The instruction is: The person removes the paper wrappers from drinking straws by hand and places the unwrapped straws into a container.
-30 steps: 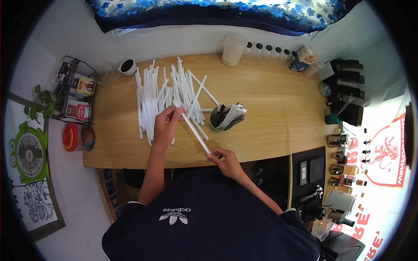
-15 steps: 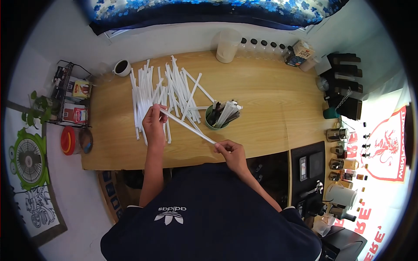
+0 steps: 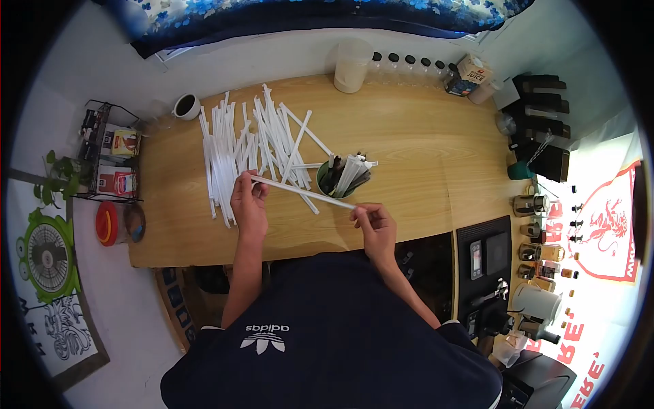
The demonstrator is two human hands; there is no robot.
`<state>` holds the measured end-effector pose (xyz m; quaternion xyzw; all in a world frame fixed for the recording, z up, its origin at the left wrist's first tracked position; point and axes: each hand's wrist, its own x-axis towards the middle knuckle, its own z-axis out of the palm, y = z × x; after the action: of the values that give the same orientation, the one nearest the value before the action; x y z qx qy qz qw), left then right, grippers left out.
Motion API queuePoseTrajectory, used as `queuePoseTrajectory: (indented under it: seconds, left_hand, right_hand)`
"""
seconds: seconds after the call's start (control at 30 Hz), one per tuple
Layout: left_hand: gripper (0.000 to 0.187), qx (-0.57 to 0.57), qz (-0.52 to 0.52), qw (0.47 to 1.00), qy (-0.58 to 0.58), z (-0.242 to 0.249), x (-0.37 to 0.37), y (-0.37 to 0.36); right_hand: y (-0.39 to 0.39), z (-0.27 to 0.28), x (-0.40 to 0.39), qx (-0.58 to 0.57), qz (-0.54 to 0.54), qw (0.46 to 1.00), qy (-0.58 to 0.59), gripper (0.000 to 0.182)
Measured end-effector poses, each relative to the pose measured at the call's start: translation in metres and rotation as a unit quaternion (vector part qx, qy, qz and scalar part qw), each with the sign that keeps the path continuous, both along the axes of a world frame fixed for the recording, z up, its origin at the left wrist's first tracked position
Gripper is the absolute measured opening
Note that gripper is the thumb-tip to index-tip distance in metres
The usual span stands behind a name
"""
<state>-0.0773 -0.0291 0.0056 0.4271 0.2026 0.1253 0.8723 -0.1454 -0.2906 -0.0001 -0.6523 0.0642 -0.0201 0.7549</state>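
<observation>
A white paper-wrapped straw is stretched between my two hands above the near part of the table. My left hand pinches its left end, and my right hand grips the right end between thumb and fingers. Beyond my left hand lies a loose spread of several wrapped straws, some crossing one another. A green cup stands just past the held straw, filled with upright white-wrapped straws and some dark ones.
The wooden table reaches back to the wall. Along its rear edge stand a whitish pitcher, several capped bottles and a juice carton. A dark-filled cup sits back left. At right is a black mat with a scale.
The held straw has turned flatter, its right end rising as my right hand moved up and to the right. My left hand shifted slightly right.
</observation>
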Motion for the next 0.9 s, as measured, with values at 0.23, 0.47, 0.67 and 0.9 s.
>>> queuePoseTrajectory:
  seconds: [0.23, 0.47, 0.67, 0.9]
  left_hand:
    - [0.016, -0.044, -0.060, 0.997, 0.025, -0.001, -0.011, -0.034]
    - [0.013, 0.117, -0.129, 0.985, -0.010, -0.021, -0.003, -0.036]
    - [0.016, 0.200, -0.156, 0.966, -0.060, -0.014, 0.002, -0.047]
    - [0.012, 0.266, -0.208, 0.938, -0.076, -0.012, 0.001, -0.056]
  right_hand:
    - [-0.013, 0.052, 0.021, 0.087, -0.140, 0.985, -0.048, 0.014]
    - [-0.051, 0.147, 0.026, -0.156, -0.175, 0.905, -0.354, 0.021]
    - [-0.056, 0.190, 0.037, -0.292, -0.133, 0.827, -0.461, 0.021]
    - [-0.038, 0.177, 0.060, -0.372, -0.069, 0.816, -0.437, 0.021]
